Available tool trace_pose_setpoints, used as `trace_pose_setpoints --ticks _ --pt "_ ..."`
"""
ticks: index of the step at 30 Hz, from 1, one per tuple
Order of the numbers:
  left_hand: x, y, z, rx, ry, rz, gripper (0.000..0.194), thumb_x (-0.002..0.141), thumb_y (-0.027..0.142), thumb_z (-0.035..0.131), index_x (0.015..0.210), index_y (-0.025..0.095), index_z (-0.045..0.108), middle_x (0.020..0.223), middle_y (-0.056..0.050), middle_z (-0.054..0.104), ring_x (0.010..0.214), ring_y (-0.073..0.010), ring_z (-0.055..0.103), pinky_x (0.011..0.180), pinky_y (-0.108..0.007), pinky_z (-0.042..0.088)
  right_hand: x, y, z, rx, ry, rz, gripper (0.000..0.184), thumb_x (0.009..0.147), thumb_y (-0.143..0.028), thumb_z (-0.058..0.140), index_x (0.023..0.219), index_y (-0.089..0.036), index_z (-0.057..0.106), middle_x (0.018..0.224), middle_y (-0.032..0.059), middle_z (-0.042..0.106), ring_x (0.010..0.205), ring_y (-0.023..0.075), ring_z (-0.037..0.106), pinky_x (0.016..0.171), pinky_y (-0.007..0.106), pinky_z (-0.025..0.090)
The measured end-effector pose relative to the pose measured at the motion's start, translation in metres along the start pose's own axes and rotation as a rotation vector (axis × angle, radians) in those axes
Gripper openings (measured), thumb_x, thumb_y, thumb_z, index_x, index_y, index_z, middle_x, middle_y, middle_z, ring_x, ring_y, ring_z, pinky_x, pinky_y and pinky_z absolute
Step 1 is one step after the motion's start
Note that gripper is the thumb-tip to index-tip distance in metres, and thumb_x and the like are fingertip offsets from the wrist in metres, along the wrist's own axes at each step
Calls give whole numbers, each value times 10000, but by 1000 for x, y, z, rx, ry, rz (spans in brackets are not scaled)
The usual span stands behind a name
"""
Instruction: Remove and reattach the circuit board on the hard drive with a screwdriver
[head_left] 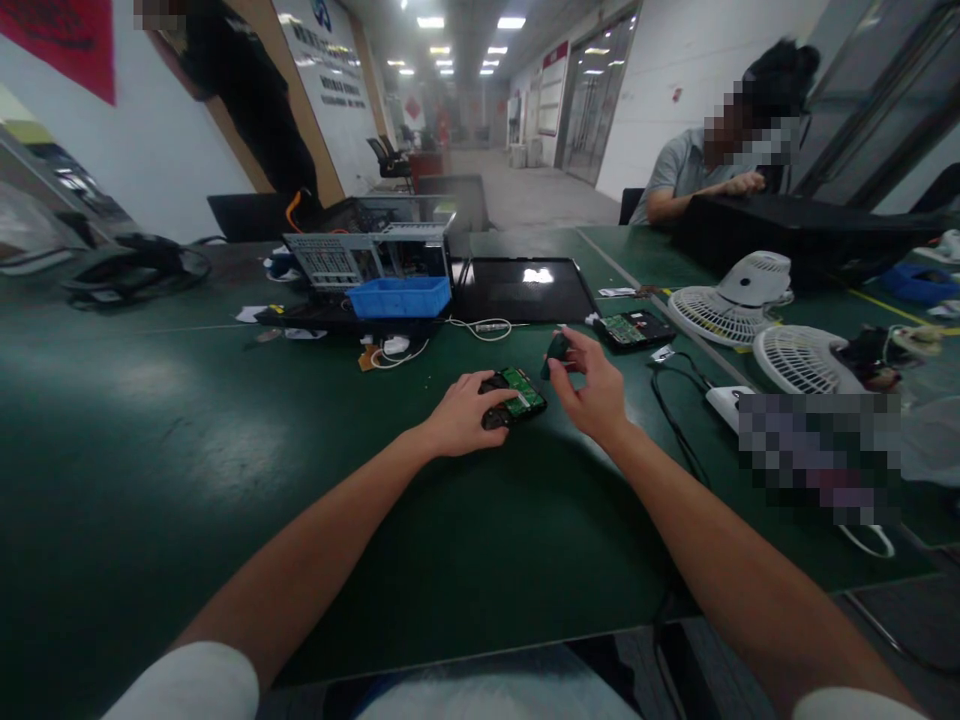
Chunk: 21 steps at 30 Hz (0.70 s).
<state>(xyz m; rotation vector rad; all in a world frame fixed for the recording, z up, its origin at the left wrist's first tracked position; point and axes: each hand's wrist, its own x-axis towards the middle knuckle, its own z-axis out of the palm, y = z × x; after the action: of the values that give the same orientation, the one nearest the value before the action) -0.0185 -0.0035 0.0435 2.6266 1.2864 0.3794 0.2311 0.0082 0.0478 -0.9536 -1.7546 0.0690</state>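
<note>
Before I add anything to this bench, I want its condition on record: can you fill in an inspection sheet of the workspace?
Surface: green table top, glossy in places.
Job's things: circuit-board unit, board side up; small dark object, too small to identify.
Clutter: blue tray in front of an open computer case; black panel; second board unit; white fans at the right.
Grips: left grip rests on the circuit-board unit; right grip pinches the small dark object.
Cables: black cable right of the right grip; white cable near the black panel.
Surroundings: seated person at the right, standing person at the left.
</note>
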Motion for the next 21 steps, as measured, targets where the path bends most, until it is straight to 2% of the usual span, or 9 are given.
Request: trace_pose_setpoints --ticks 5,8,16,21 --pt "0 1 -1 7 10 -3 690 829 465 760 1480 333 574 1590 -119 360 1410 -399 403 1158 -555 392 1 1 1 -21 41 14 483 942 -388 698 1387 -285 540 1153 83 697 869 221 720 797 423 654" --pt "-1 1 -1 9 3 -12 689 832 479 755 1482 345 570 1602 -102 358 1413 -399 400 1158 -559 392 2 -1 -1 -27 40 -27 462 926 -381 718 1351 -281 566 1159 88 662 867 215 700 754 405 659" --pt "-1 4 -1 33 1 -29 678 843 486 737 1485 346 569 1617 -104 361 1429 -408 403 1168 -567 372 1 -2 2 75 40 -60 474 969 -282 638 1423 -273 502 1396 133 598 1081 248 717 837 417 668" --pt "-2 5 -1 38 0 -33 681 842 485 737 1487 346 569 1619 -105 370 1430 -410 410 1160 -565 382 3 -4 0 5 65 -49 427 938 -311 692 1342 -272 560 1265 107 641 990 239 711 790 417 667"
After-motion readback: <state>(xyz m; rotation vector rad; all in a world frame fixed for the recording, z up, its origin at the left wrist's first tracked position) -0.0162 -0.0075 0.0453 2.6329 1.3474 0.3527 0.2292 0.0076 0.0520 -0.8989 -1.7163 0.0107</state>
